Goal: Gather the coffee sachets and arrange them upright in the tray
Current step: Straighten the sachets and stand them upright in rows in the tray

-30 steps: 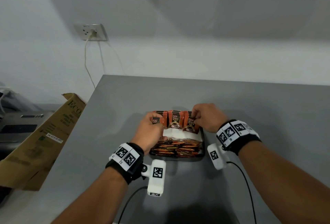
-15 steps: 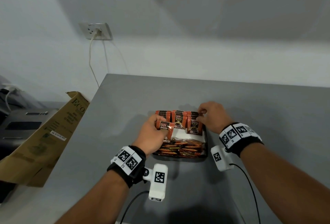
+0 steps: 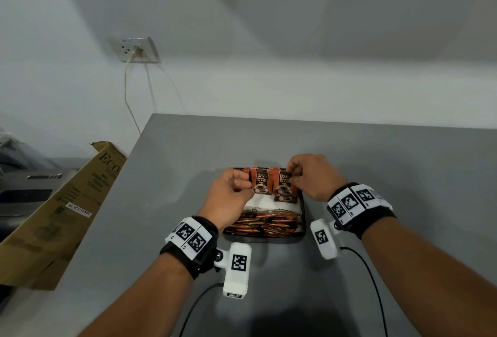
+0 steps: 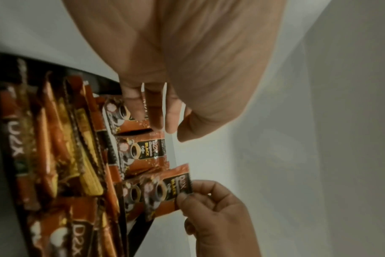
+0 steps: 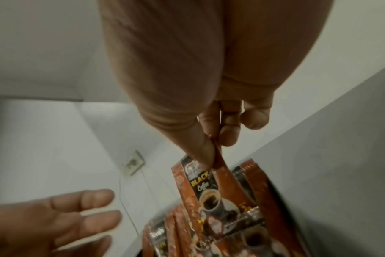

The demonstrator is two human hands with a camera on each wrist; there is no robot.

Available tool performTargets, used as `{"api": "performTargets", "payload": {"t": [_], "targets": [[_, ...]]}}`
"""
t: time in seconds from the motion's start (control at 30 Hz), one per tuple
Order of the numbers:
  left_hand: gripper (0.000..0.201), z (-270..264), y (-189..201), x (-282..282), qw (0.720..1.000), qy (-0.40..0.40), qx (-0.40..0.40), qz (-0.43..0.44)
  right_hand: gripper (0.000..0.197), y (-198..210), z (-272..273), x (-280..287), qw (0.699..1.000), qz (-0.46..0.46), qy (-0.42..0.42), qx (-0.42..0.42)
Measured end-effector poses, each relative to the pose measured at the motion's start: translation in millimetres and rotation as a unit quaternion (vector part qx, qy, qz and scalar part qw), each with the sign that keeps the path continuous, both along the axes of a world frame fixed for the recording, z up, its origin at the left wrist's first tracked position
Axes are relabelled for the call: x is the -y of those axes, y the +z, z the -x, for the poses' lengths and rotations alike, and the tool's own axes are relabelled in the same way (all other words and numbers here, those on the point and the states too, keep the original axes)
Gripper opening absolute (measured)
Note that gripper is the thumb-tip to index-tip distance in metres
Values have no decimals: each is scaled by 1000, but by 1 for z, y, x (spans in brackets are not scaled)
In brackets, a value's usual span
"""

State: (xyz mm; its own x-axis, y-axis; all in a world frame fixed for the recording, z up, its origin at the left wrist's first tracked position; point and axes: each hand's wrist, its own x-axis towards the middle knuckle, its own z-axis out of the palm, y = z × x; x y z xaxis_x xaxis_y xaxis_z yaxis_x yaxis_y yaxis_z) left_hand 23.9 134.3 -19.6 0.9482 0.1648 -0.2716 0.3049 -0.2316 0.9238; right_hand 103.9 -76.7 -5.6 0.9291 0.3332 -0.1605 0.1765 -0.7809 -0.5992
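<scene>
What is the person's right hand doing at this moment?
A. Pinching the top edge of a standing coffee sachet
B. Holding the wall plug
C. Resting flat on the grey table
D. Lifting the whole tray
A: the right hand pinches the top edge of an upright coffee sachet between thumb and fingertips, at the far end of the tray.

The left hand (image 3: 228, 196) has tucked its loose sachet (image 4: 130, 111) back upright into the row.

Both hands at black tray (image 3: 303, 218) far end: L hand (image 3: 228, 196) & R hand (image 3: 313, 175) pinching upright sachets (image 3: 260, 183); more sachets lying flat (image 3: 265, 222) near end, grey table (image 3: 403, 175).
</scene>
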Motion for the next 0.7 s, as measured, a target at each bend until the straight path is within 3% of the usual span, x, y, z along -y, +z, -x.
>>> {"api": "performTargets", "payload": {"t": [0.2, 0.4, 0.53, 0.63, 0.7], "targets": [[21, 10, -3, -13, 1000, 4, 2, -23, 16, -27, 0, -2, 998, 64, 8, -8], [20, 16, -11, -19, 998, -2, -12, -63, 17, -38, -3, -1, 997, 67, -13, 19], [25, 20, -13, -21, 988, -72, -10, -133, 16, -29, 5, 3, 997, 35, -16, 69], [32, 21, -11, -17, 973, -145, -9, -179, 18, -7, 22, -1, 998, 10, 65, 3], [36, 20, -10, -13, 964, -175, -8, -200, 33, -2, 33, -5, 986, 67, 142, -60]]}}
